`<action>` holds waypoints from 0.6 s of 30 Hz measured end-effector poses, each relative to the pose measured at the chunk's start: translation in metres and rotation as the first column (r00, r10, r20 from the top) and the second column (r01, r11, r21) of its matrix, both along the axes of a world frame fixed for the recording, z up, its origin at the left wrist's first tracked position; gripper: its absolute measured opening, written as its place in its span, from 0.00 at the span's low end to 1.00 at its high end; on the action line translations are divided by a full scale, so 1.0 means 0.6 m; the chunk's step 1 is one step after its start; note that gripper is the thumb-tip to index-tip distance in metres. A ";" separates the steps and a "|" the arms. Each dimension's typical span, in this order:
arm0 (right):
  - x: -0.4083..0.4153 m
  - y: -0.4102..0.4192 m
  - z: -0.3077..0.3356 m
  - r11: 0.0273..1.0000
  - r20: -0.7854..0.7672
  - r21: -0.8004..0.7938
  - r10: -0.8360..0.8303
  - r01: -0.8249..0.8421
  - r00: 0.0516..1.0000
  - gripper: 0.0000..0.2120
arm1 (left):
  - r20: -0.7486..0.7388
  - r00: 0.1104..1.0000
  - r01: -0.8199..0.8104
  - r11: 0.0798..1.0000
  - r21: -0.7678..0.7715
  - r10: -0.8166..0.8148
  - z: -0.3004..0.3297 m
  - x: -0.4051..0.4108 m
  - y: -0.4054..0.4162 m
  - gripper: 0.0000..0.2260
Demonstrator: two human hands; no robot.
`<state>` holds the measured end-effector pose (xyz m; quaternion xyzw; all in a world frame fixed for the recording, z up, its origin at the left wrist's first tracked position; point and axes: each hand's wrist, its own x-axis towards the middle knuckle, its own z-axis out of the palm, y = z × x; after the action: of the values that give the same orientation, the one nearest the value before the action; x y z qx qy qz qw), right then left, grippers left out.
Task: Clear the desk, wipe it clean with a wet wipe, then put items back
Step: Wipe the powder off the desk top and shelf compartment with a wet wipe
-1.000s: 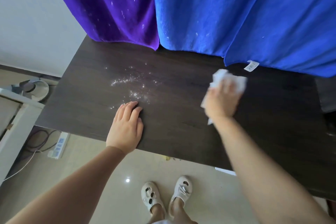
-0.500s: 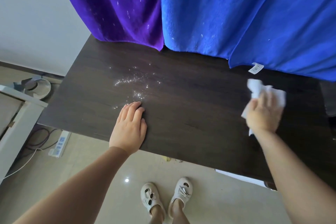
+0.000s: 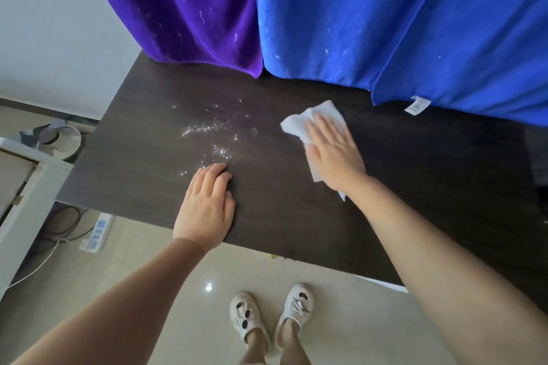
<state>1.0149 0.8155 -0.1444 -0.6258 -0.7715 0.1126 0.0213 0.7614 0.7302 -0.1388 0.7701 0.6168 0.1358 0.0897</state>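
Wet wipe (image 3: 305,123) lies flat under right hand's (image 3: 335,151) fingers (image 3: 321,127).

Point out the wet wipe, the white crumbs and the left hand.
wet wipe (image 3: 299,123), head view, bare upper corner.
white crumbs (image 3: 207,127), head view, densest streak.
left hand (image 3: 206,207), head view, back of hand.

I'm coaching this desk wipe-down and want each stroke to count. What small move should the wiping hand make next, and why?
Probably sweep the right hand, which presses the wet wipe flat, leftward across the desk into the white specks. They lie scattered just left of the wipe, beyond the left hand's fingertips, not yet wiped.
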 end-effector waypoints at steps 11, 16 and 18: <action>0.025 0.060 0.007 0.706 0.019 -0.030 -0.707 0.707 0.707 0.28 | 0.007 1.000 0.024 1.000 0.017 -0.024 -0.005 -0.003 0.003 0.15; -0.155 0.048 0.001 1.000 0.008 -0.020 -0.012 0.012 1.000 0.26 | -0.001 1.000 0.024 1.000 0.013 -0.024 -0.005 -0.003 0.001 0.15; -0.111 0.048 0.004 0.990 0.007 -0.049 0.129 -0.128 0.992 0.25 | 0.003 1.000 0.023 1.000 0.018 -0.023 -0.003 -0.003 0.002 0.15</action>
<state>0.9484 0.8446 -0.1422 -0.5757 -0.8074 0.1293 -0.0052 0.7596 0.7312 -0.1407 0.7776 0.6066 0.1416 0.0854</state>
